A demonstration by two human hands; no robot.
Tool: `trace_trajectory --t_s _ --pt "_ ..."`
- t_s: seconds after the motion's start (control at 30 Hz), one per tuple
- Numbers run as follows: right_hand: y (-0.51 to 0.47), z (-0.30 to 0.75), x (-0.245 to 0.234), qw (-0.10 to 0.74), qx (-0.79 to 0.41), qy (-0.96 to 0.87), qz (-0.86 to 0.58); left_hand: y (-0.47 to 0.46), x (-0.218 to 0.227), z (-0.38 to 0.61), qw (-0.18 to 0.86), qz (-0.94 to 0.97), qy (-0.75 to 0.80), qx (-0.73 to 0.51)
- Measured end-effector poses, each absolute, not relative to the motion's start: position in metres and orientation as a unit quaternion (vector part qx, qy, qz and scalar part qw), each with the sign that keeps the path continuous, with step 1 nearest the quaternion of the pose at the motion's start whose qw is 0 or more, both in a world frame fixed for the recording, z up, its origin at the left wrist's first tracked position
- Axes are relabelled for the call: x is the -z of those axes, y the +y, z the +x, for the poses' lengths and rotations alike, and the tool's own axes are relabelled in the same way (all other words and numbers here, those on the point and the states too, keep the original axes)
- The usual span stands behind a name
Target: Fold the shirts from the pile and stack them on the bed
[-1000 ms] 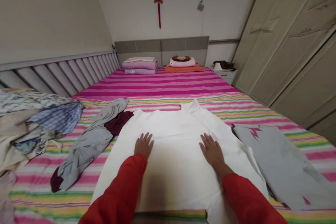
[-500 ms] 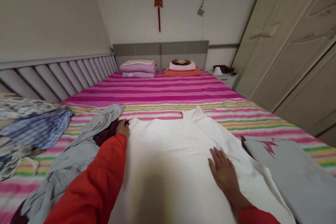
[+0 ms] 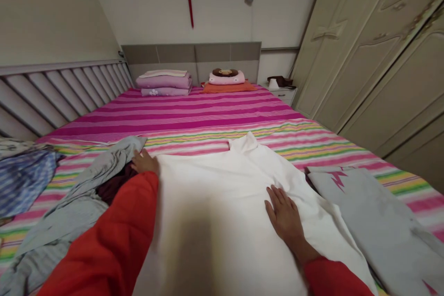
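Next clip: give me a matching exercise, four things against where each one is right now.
Things:
1. left hand
2. right hand
3. grey cloth with pink zigzag
4. folded purple bedding
Places:
A. by the headboard
B. flat on the white garment, right side
C. at the white garment's far left corner
D. on the bed, right of the white garment
Pairs: 1-C, 2-B, 3-D, 4-A

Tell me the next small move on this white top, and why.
Probably pinch the white top at its left-side shoulder edge and fold that side inward. The left hand sits at that corner, beside the grey garment, while the right hand lies flat on the cloth, pinning it.
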State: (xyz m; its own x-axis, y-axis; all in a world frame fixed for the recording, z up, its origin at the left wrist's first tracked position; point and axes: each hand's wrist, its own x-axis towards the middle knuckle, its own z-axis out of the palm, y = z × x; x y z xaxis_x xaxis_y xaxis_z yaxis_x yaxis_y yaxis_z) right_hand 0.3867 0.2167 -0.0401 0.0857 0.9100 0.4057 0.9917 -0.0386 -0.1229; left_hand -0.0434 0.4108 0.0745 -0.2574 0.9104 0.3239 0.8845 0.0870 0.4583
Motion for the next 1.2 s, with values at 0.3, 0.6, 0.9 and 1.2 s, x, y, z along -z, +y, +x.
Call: trace_trajectory --t_s 0.3,0.6,0.9,1.2 --pt "0.217 0.382 0.032 0.182 0.086 -0.658 -0.726 0.273 0.026 0.120 0.111 0.910 0.377 -0.130" --pt "0.220 0.384 0.028 0.175 0.055 -0.654 -0.733 0.291 0.016 0.017 -0.015 0.645 0.756 -0.113" --pt "0.216 0.290 0.021 0.187 -0.064 -0.801 -0.565 0.283 0.029 0.021 0.002 0.613 0.777 -0.144" --pt "0.300 0.365 0.013 0.159 -0.050 -0.756 -0.632 0.281 0.025 0.023 -0.003 0.579 0.808 -0.103"
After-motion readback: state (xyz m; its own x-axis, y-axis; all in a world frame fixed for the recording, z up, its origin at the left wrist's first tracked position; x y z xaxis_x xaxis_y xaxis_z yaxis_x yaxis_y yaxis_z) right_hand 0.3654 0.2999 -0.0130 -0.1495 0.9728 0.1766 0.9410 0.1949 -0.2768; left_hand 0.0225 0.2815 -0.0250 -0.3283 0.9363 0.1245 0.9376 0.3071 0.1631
